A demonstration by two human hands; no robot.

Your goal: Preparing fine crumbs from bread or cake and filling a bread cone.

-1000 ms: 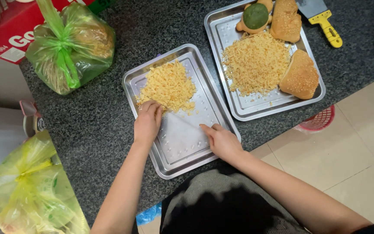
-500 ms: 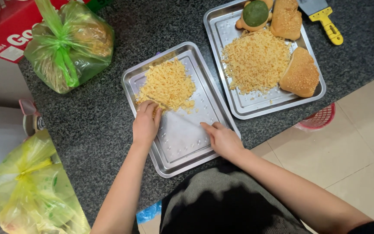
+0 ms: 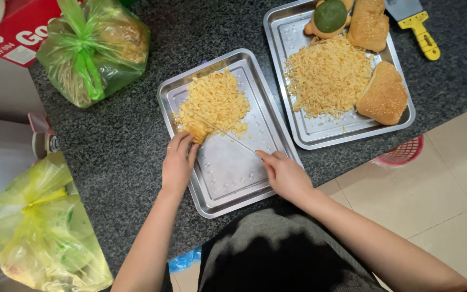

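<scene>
A steel tray (image 3: 233,184) lies on the dark granite counter in front of me, with a pile of small yellow bread bits (image 3: 214,100) at its far end. My left hand (image 3: 178,162) presses its fingertips on a small piece of bread (image 3: 195,132) at the near edge of the pile. My right hand (image 3: 283,174) grips the handle of a thin knife (image 3: 225,134). The blade runs diagonally across the tray to that piece.
A second steel tray (image 3: 320,135) at the right holds more crumbs (image 3: 328,75), bread chunks (image 3: 385,94) and a green-topped bun (image 3: 329,16). A yellow-handled scraper (image 3: 420,30) lies beyond it. A green bag (image 3: 90,51), yellow bag (image 3: 39,232), red box (image 3: 22,30) and pink basket (image 3: 404,154) surround the counter.
Both hands have stayed on the near tray. The left hand has drawn back slightly from the pile, and the knife blade now reaches the bread piece under its fingertips.
</scene>
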